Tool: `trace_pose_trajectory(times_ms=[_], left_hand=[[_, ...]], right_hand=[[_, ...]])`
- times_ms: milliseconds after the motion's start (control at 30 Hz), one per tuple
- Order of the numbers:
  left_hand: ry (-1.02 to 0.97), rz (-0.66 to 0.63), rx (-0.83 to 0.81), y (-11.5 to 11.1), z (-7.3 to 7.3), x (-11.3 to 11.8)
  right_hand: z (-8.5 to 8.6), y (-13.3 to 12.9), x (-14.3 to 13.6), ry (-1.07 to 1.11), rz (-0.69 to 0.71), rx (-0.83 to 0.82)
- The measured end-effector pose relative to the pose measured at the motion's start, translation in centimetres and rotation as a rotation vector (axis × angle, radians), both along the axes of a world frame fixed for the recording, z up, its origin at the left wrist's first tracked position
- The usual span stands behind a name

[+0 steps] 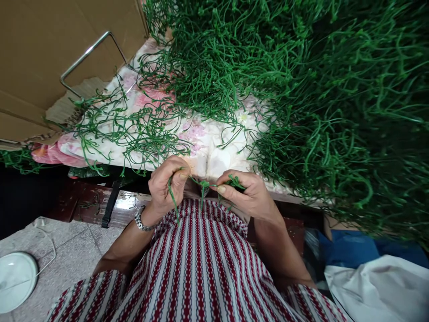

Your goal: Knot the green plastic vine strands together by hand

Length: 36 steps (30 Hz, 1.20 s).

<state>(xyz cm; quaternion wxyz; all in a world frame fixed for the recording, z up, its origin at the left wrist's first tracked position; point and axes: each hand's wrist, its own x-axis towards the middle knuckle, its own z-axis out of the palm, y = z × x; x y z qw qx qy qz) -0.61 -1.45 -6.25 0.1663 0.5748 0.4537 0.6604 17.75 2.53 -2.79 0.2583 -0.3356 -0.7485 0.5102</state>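
Observation:
My left hand [169,185], with a metal watch on the wrist, pinches one end of a thin green strand [203,184] at the table's near edge. To its right, my right hand [243,192] pinches the same strand between thumb and forefinger, and a small green tuft shows above its fingers. The strand runs taut across the gap between the hands, and a short green piece hangs from its middle. Beyond my hands, loose green strands [147,134] lie scattered on the flowered tablecloth [219,156].
A large heap of green strands [234,58] covers the table's back and right. Cardboard [30,53] and a bent metal rod [85,52] are at the left. A white round object [16,281] with a cord lies lower left; white cloth [378,286] lies lower right.

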Motion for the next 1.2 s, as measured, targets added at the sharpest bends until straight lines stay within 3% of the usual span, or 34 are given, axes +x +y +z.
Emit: trace_pose_trajectory(times_ms=[200,367,600,700,767,867,1100,1200], left_hand=[[-0.069,-0.243,-0.090,-0.5,0.1,-0.4],[-0.071,-0.343,-0.203,-1.3,0.2,-0.6],[-0.460,-0.631,-0.366,-1.6,1.2,-1.0],[-0.517,-0.688,-0.381,-1.5,2.0,-1.1],[-0.439,-0.614,-0.410,-1.4,2.4,-0.9],[-0.307,-0.399,-0.410,-1.4,2.7,-0.6],[-0.538,-0.252,-0.346,-1.6,3.7,-0.7],[-0.462,-0.046,-0.212,-1.4,5.0,-2.0]], right_hand=[[0.4,0.4,1.1,0.005,-0.058,0.150],[0.8,0.9,1.9,-0.003,-0.068,0.310],[1.0,0.8,2.4,-0.043,-0.065,0.407],[1.3,0.6,2.0,-0.079,-0.058,0.426],[1.4,0.5,1.6,-0.100,-0.054,0.429],[1.5,0.4,1.1,-0.100,-0.072,0.409],[2.2,-0.1,4.1,-0.141,-0.410,0.349],[2.9,-0.6,6.2,-0.232,-0.492,0.358]])
